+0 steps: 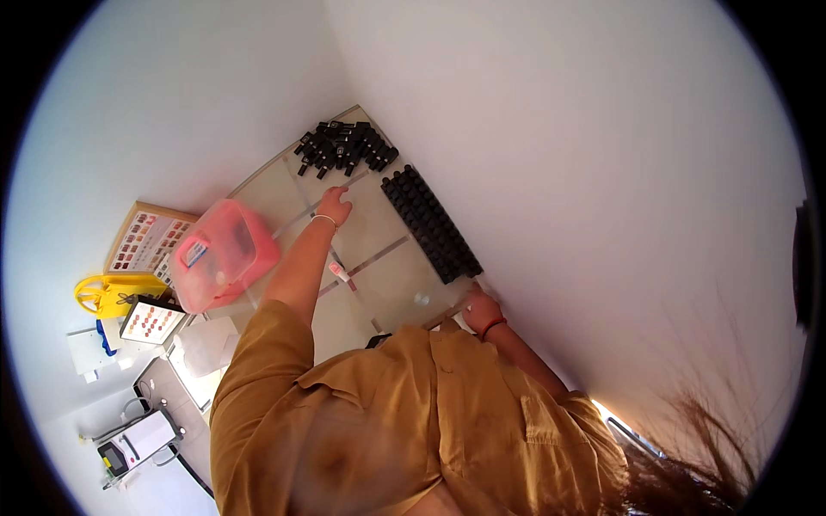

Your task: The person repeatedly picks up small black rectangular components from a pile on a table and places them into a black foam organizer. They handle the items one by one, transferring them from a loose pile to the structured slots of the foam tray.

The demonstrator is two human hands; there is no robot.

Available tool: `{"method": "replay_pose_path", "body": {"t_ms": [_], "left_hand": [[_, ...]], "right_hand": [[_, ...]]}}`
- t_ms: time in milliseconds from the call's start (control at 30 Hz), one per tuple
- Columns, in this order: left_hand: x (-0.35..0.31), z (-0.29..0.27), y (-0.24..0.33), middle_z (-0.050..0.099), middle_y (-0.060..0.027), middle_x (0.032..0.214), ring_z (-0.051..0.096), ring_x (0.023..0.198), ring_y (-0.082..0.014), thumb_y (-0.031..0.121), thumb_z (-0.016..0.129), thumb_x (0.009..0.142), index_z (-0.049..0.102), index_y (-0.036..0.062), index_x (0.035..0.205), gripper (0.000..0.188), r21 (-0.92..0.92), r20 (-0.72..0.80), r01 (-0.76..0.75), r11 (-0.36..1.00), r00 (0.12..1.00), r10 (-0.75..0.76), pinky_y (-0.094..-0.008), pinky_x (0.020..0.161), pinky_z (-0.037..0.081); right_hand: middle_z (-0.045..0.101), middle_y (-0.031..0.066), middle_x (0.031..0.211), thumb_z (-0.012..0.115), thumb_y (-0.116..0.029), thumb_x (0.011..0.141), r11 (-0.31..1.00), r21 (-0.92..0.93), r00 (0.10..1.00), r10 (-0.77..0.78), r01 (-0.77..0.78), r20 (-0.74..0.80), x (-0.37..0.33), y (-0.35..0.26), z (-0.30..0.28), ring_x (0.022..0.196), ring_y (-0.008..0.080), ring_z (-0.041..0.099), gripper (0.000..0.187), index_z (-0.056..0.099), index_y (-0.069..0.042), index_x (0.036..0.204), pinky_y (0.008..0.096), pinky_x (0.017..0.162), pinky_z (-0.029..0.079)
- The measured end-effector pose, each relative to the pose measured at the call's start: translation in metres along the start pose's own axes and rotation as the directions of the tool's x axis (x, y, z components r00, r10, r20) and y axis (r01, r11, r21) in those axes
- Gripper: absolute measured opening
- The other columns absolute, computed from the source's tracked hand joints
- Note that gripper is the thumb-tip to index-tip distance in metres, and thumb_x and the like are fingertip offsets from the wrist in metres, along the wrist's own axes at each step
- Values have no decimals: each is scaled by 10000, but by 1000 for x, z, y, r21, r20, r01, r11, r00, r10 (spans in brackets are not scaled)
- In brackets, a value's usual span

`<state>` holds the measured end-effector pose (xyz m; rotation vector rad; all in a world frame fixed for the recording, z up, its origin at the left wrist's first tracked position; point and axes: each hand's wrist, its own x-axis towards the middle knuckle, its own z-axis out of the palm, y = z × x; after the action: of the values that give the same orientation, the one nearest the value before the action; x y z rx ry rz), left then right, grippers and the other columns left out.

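My left hand (334, 206) reaches over the table, thumb and forefinger apart, with nothing seen in it. Just beyond it lies a loose heap of small black bottles (342, 148), shaped like nail polish bottles, many on their sides. To the right, more black bottles (430, 224) stand packed in straight rows along the wall. My right hand (482, 311) is by the near end of these rows, its forefinger stretched toward them; whether it touches them I cannot tell. A small pink-and-white bottle or tube (339, 272) lies on the table near my left forearm.
The table (379, 225) fits into a wall corner. At its left stands a pink lidded plastic box (225, 256). Beyond it are a colour sample board (151, 241), a yellow bag (120, 297) and a framed chart (151, 321). A white machine (138, 445) stands lower left.
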<state>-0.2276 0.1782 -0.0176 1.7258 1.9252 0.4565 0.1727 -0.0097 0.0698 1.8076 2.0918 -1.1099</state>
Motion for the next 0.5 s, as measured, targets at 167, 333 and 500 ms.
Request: {"method": "replay_pose_path", "body": {"t_ms": [167, 333, 500], "left_hand": [[31, 4, 22, 255, -168, 1397, 405, 1184, -367, 146, 556, 707, 447, 147, 1254, 557, 180, 149, 79, 980, 983, -107, -386, 987, 362], [47, 12, 28, 282, -176, 1377, 422, 1172, -354, 124, 546, 714, 437, 150, 1264, 561, 265, 183, 41, 964, 979, -92, -370, 971, 379], [45, 7, 12, 413, -167, 1268, 470, 1116, -326, 93, 522, 730, 478, 151, 1218, 494, 228, 138, -21, 973, 990, -11, -366, 932, 407]], "right_hand": [[297, 226, 1353, 610, -325, 695, 980, -199, 1000, -17, 21, 19, 13, 18, 28, 1100, 328, 468, 582, 482, -32, 1181, 429, 861, 445], [296, 167, 1387, 578, -334, 731, 976, -219, 995, 44, -24, 88, 10, 12, 20, 1182, 318, 394, 566, 480, -31, 1199, 426, 921, 394], [291, 162, 1393, 569, -333, 739, 973, -231, 994, 2, 22, 105, 13, 13, 21, 1194, 319, 378, 598, 441, -36, 1241, 424, 943, 376]]}}
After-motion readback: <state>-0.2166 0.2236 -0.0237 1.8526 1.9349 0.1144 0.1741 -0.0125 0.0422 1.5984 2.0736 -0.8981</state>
